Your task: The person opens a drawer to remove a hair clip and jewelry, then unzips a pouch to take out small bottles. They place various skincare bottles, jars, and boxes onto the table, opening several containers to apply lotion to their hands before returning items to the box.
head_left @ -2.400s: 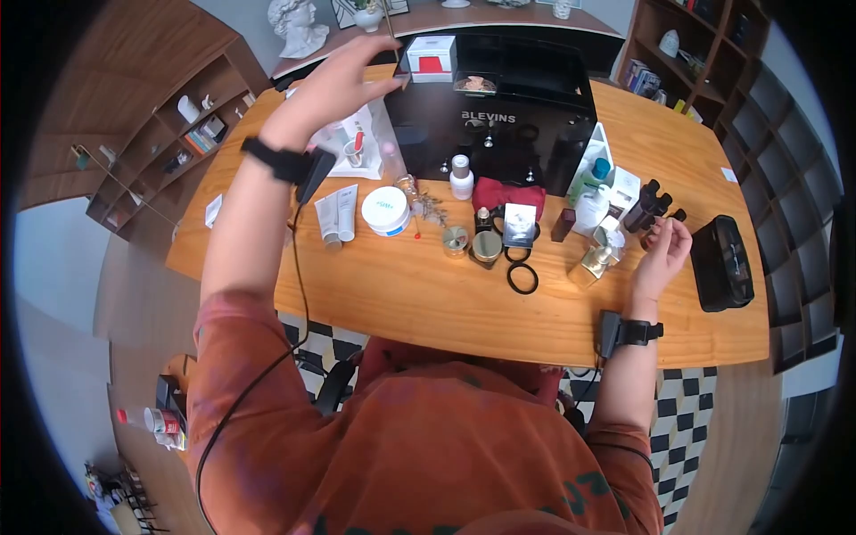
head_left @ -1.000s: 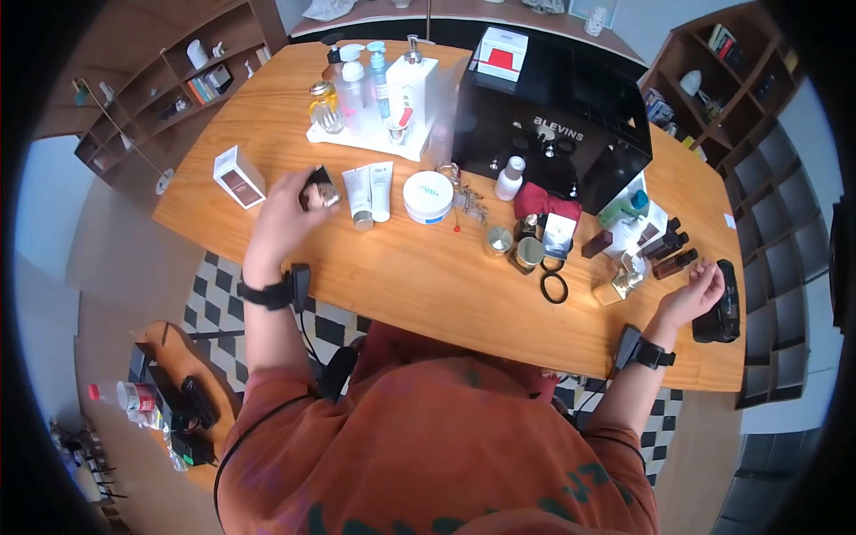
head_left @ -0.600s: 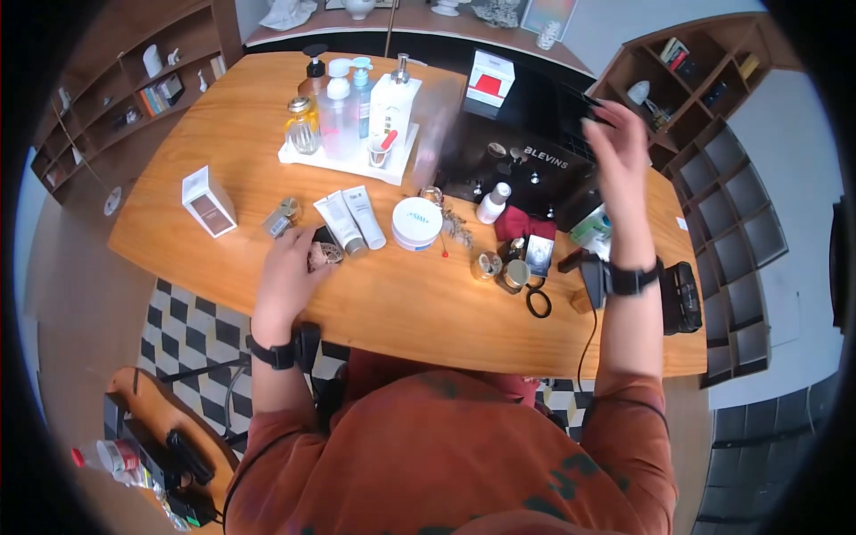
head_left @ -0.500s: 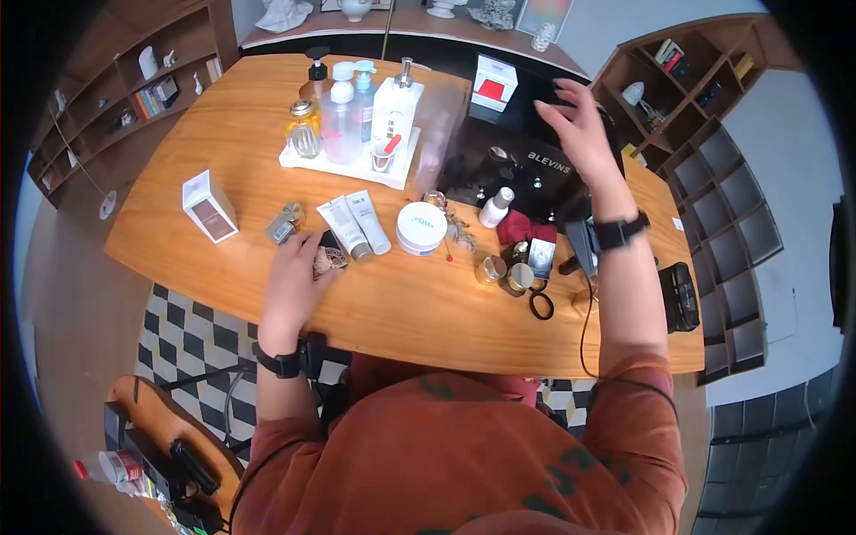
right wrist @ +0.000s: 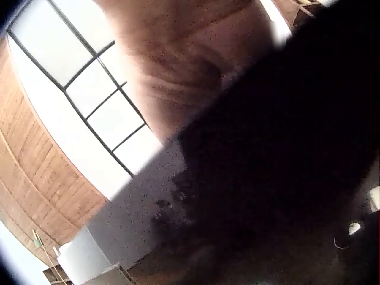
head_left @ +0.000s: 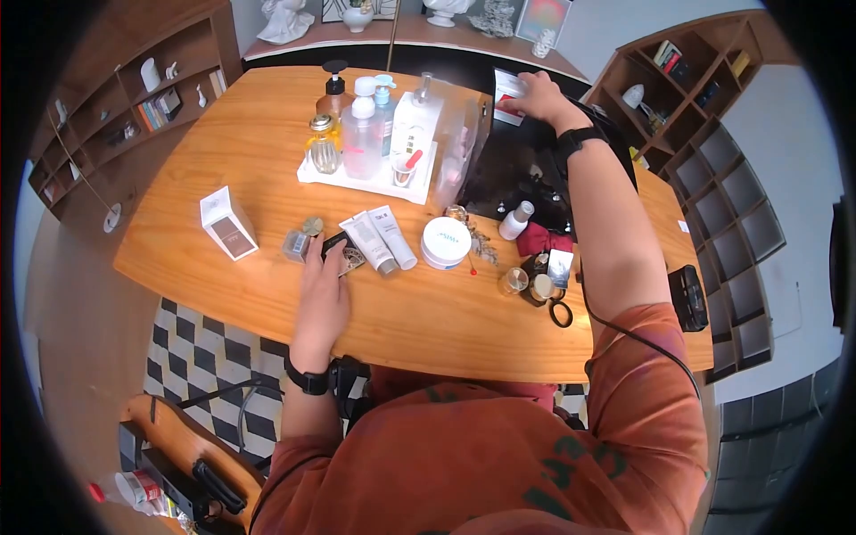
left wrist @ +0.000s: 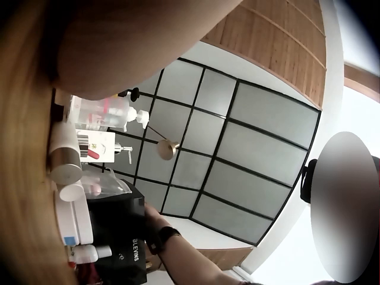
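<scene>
In the head view, my right hand (head_left: 539,100) reaches over the black BLEVINS case (head_left: 508,165) and grips a white box with a red panel (head_left: 510,94) standing on its top. My left hand (head_left: 324,299) rests low on the table, its fingers extended against a small black item with a patterned face (head_left: 353,259). Just beyond those fingers lie a small glass jar (head_left: 295,245) and a gold lid (head_left: 312,226). Two tubes (head_left: 367,239) lie right of the left hand, then a round white tub (head_left: 446,241). The right wrist view is mostly filled by the dark case (right wrist: 255,178).
A white tray (head_left: 366,183) of pump bottles stands behind the tubes. An upright white-and-brown box (head_left: 228,225) is at the left. Small jars (head_left: 514,280), a black hair tie (head_left: 561,312) and a white bottle (head_left: 517,220) stand before the case; a black pouch (head_left: 687,299) lies right.
My left hand has carried the patterned item from the case to the tabletop by the tubes. My right hand has gone from the right-side bottles up to the white box on the case.
</scene>
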`<state>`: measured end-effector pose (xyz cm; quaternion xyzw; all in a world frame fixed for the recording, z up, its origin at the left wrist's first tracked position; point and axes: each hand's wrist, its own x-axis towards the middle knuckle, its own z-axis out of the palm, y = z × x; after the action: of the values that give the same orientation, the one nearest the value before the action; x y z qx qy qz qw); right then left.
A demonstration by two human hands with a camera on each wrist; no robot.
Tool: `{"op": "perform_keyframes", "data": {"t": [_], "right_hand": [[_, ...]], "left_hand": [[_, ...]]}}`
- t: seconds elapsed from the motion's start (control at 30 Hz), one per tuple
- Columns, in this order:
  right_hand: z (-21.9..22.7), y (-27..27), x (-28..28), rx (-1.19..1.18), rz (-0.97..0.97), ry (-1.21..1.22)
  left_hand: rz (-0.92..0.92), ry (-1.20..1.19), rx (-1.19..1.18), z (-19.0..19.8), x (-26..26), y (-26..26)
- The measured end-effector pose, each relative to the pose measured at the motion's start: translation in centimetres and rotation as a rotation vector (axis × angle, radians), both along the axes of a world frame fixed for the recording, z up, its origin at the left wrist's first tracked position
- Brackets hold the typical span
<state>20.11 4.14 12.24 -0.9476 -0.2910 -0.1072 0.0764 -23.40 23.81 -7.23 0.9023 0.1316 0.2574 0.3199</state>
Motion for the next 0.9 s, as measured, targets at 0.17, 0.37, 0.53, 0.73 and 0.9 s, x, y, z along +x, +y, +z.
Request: {"op": "perform_keyframes", "data": {"t": [0.17, 0.37, 0.53, 0.73, 0.9], "right_hand": [[0.8, 0.8, -0.2, -0.087, -0.006, -0.041], [0.9, 1.2, -1.3, -0.144, -0.014, -0.052], [1.7, 0.1, -1.5, -0.125, 0.127, 0.063], [1.5, -0.9, -0.9, -0.062, 0.212, 0.104], [5.5, -1.2, -3.8, -0.136, 0.063, 0.245]], "left_hand": [[-0.001, -0.014, -0.011, 0.1, 0.1, 0.0], [0.006, -0.057, -0.011, -0.3, 0.3, -0.1], [0.018, -0.076, -0.056, -0.7, 0.5, -0.1], [0.009, -0.026, -0.035, -0.6, 0.7, -0.3], [0.023, 0.003, -0.053, -0.5, 0.6, -0.4]]}}
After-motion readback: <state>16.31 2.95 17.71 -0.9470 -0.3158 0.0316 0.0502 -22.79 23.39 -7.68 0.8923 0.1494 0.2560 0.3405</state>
